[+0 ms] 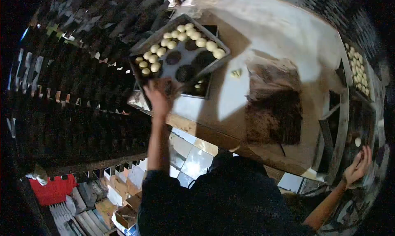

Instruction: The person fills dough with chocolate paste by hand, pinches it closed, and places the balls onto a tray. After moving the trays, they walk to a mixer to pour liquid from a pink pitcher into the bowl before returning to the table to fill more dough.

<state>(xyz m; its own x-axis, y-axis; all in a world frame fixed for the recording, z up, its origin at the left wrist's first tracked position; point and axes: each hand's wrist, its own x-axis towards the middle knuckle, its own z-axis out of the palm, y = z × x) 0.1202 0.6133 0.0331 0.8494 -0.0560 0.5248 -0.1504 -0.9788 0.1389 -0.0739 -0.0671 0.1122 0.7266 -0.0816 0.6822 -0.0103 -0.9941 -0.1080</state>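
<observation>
My left hand [158, 98] is at the near left side of a dark metal tray [191, 55], its fingers blurred over the tray's edge; I cannot tell whether they grip it. Round, pale dough balls [161, 51] run along the far sides of this tray, and dark round patches show on its bare bottom. Far to the right, my right hand [358, 164] is stretched out with its fingers extended and nothing visible in it. One pale dough ball [357, 142] lies just beyond its fingertips, at the near part of a second tray area.
Another long tray [369, 73] of dough balls stands at the far right. On the table [284, 20] lies a brown, stained sheet [273, 100] with a small yellowish piece [236, 73] beside it. Below left are a red item [53, 190] and stacked boards and boxes.
</observation>
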